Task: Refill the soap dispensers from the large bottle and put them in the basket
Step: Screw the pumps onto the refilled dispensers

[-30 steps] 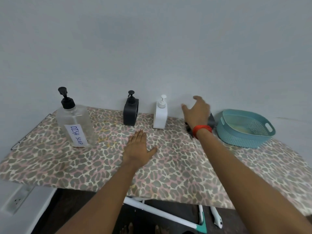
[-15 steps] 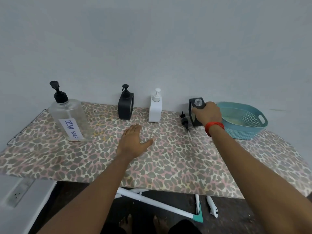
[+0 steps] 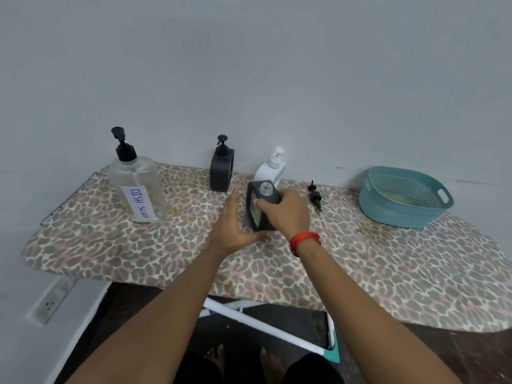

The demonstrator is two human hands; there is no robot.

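My right hand (image 3: 288, 214) grips a black square dispenser (image 3: 260, 209) with its pump off and its neck open, at the middle of the table. My left hand (image 3: 231, 223) is open beside it on the left, fingers straight, thumb near its base. The removed black pump (image 3: 315, 195) lies on the cloth to the right. A second black dispenser (image 3: 221, 169) and a white dispenser (image 3: 273, 169) stand by the wall. The large clear bottle labelled DISH SOAP (image 3: 135, 184) stands at the left. The teal basket (image 3: 399, 214) sits at the right.
The table wears a leopard-print cloth (image 3: 360, 273) and stands against a grey wall. White frame legs (image 3: 266, 325) and my bare feet show below its front edge. A wall socket (image 3: 50, 303) is at lower left.
My right hand took hold of the open black dispenser near the basket and carried it left to the table's middle. My left hand lifted off the cloth and turned toward the dispenser.
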